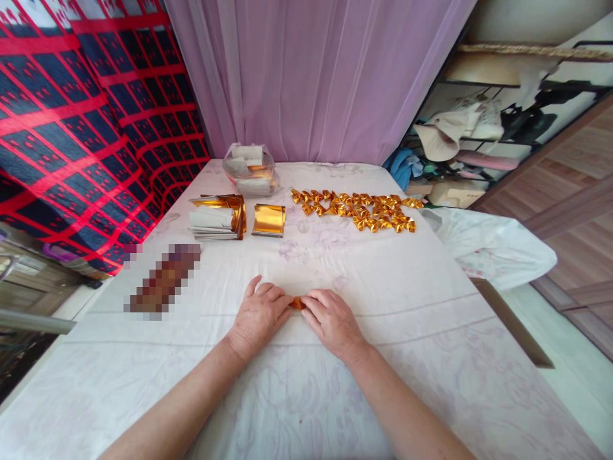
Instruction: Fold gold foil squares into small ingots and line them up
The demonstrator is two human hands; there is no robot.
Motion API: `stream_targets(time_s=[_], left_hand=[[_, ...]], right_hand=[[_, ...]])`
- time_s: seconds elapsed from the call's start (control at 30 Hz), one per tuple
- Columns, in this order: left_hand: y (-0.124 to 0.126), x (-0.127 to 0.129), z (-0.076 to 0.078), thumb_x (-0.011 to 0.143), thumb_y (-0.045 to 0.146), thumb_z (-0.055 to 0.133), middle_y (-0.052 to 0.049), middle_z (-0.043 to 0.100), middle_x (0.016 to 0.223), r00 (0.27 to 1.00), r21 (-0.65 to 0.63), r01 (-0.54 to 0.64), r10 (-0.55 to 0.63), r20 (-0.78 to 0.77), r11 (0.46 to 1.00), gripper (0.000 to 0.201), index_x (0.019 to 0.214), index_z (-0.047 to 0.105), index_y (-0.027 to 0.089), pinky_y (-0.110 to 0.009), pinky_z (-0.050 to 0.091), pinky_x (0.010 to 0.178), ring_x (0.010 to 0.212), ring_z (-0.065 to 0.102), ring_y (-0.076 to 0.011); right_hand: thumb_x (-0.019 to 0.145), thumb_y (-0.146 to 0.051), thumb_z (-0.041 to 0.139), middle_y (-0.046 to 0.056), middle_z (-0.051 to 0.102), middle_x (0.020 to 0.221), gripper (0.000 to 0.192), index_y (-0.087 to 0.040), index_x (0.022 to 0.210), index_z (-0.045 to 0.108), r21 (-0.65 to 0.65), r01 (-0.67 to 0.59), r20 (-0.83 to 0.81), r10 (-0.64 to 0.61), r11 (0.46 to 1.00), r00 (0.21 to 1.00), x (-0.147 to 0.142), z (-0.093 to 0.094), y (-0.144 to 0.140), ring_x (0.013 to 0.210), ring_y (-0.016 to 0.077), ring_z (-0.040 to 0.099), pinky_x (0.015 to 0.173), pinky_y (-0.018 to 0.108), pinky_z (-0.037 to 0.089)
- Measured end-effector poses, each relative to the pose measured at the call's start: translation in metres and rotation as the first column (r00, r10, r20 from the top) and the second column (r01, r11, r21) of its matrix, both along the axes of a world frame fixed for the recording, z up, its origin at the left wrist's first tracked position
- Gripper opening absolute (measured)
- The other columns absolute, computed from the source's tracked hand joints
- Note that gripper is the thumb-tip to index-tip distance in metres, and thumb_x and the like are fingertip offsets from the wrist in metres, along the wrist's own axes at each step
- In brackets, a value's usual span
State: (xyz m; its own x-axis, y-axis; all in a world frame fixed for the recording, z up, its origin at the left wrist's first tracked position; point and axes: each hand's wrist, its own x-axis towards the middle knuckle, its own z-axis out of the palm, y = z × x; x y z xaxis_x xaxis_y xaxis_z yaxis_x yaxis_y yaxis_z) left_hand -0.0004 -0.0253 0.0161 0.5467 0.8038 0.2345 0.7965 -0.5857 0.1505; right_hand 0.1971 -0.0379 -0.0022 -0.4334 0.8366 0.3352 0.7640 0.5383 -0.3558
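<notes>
Head view, looking down over a table covered with a pale flowered cloth [431, 358]: two bare hands meet near the middle of the table. Left hand [258, 316] and right hand [332, 319] rest knuckles up on the cloth, fingertips drawn together and pinching a small piece of gold foil [297, 303], which lies on the cloth and shows only as a sliver between them. Folding such a slippery scrap well probably calls for pressing it flat against the table and creasing firmly with the fingertips while both hands steady it. Farther back, right of centre, a spread of finished gold folded pieces [364, 211] lies in loose rows. Left of those sits a single sheet of gold foil [269, 220], and just beside it a stack of white and gold sheets [218, 218]. Behind the stack stands a clear plastic bag [251, 169] with more paper inside. A blurred-out object [163, 281] lies to the left of the hands. Nothing stands between the hands and the supplies. A lilac curtain [316, 76] hangs behind the table, a red and dark checked cloth [71, 128] at left, and cluttered shelves [483, 134] at right.
</notes>
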Motion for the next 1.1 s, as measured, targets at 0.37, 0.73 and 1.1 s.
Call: stream_targets(time_s=[0.37, 0.73, 1.1], left_hand=[[0.001, 0.000, -0.004, 0.095, 0.026, 0.049, -0.002, 0.070, 0.090, 0.999, 0.026, 0.019, -0.020, 0.037, 0.999, 0.020, 0.097, 0.069, 0.025, -0.051, 0.032, 0.105, 0.090, 0.060, -0.0213], [0.006, 0.001, -0.005, 0.096, 0.028, 0.046, -0.004, 0.069, 0.089, 0.987, -0.134, -0.038, 0.058, 0.149, 0.990, 0.024, 0.093, 0.069, 0.023, -0.047, 0.035, 0.096, 0.088, 0.059, -0.0209], [0.007, 0.006, -0.003, 0.096, 0.027, 0.044, -0.003, 0.067, 0.082, 0.985, -0.164, -0.113, 0.132, 0.112, 0.980, 0.025, 0.086, 0.066, 0.021, -0.052, 0.032, 0.097, 0.085, 0.058, -0.0220]], right_hand=[[0.088, -0.017, 0.057, 0.007, 0.063, 0.098, 0.016, -0.022, 0.100, 0.067, -0.039, 0.055, -0.042, -0.057, 0.998, 0.998, 0.005, -0.002, 0.004, 0.092, 0.0217, 0.058, 0.083, 0.037, 0.049], [0.094, -0.022, 0.051, 0.004, 0.064, 0.087, 0.017, -0.022, 0.087, 0.066, -0.062, 0.094, -0.078, -0.099, 0.994, 0.992, 0.004, -0.005, 0.011, 0.084, 0.0187, 0.057, 0.077, 0.032, 0.044], [0.094, -0.022, 0.048, 0.002, 0.063, 0.077, 0.018, -0.022, 0.080, 0.061, -0.067, 0.156, -0.131, -0.164, 0.985, 0.978, 0.001, -0.006, 0.012, 0.076, 0.0173, 0.057, 0.072, 0.030, 0.041]])
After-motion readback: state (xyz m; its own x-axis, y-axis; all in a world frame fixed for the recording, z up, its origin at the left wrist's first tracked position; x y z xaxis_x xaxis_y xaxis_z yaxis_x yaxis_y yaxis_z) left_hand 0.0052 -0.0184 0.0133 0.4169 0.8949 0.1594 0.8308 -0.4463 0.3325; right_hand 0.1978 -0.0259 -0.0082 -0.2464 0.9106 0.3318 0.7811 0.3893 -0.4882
